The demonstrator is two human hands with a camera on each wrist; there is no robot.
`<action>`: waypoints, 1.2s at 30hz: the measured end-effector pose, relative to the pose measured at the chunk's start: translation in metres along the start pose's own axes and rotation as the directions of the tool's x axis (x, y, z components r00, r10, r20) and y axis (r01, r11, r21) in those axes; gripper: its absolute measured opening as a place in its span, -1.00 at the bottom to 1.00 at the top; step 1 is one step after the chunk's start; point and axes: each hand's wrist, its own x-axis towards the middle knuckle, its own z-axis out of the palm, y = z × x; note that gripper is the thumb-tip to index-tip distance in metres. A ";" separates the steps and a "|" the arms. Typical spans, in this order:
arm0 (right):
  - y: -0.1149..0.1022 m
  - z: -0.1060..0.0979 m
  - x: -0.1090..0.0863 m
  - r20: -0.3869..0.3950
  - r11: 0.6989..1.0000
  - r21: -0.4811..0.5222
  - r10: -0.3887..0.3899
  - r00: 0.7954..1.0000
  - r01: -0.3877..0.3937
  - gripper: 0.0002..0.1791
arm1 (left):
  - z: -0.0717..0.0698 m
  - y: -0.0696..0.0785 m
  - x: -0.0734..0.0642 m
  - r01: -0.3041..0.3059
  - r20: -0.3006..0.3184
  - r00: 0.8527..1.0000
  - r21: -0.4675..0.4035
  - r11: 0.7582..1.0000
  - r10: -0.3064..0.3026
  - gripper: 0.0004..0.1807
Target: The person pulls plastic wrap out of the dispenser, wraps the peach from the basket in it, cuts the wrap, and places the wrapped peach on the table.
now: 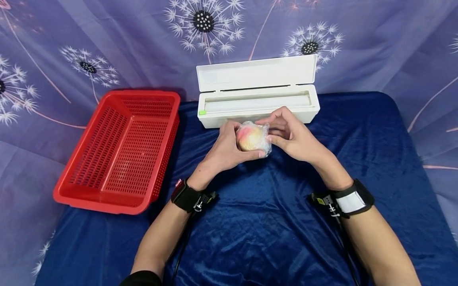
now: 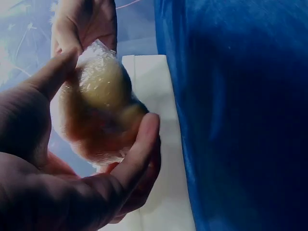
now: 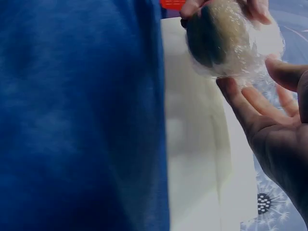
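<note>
A red-and-yellow peach (image 1: 248, 138) is wrapped in clear, crinkled cling film (image 1: 266, 149). My left hand (image 1: 226, 147) grips it from the left, thumb along the near side and fingers around the far side. On the right, my right hand (image 1: 295, 137) has its thumb and fingertips on the loose film at the peach's side. The right wrist view shows the film (image 3: 257, 62) bunched between that thumb and the fingers. Close behind both hands stands a white cling film dispenser box (image 1: 259, 115), lid (image 1: 257, 73) raised, with a roll (image 1: 257, 103) inside.
A red perforated plastic basket (image 1: 164, 159) stands on the left side of the table. Dark blue cloth (image 1: 257, 222) covers the table, with a purple dandelion-print curtain (image 1: 139, 35) behind. A green cutter tab (image 1: 202, 113) sits at the box's left end.
</note>
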 end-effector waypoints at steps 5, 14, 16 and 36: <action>0.007 0.001 0.000 -0.038 0.998 -0.016 0.052 0.998 -0.053 -0.80 | -0.004 -0.002 0.001 0.015 0.122 0.992 -0.050 0.999 -0.009 0.01; 0.012 -0.001 0.000 -0.101 0.991 -0.116 0.049 0.994 -0.060 -0.81 | -0.009 -0.005 0.005 0.003 0.158 0.987 -0.078 0.997 0.009 0.09; 0.013 -0.003 0.000 -0.109 0.981 -0.189 0.020 0.994 -0.041 -0.79 | -0.007 -0.006 0.005 -0.013 0.121 0.993 0.004 1.000 0.013 0.07; 0.013 -0.003 -0.003 0.035 0.826 -0.550 0.166 0.986 -0.119 -0.27 | 0.001 -0.014 0.007 -0.016 0.081 0.997 0.144 0.989 0.004 -0.20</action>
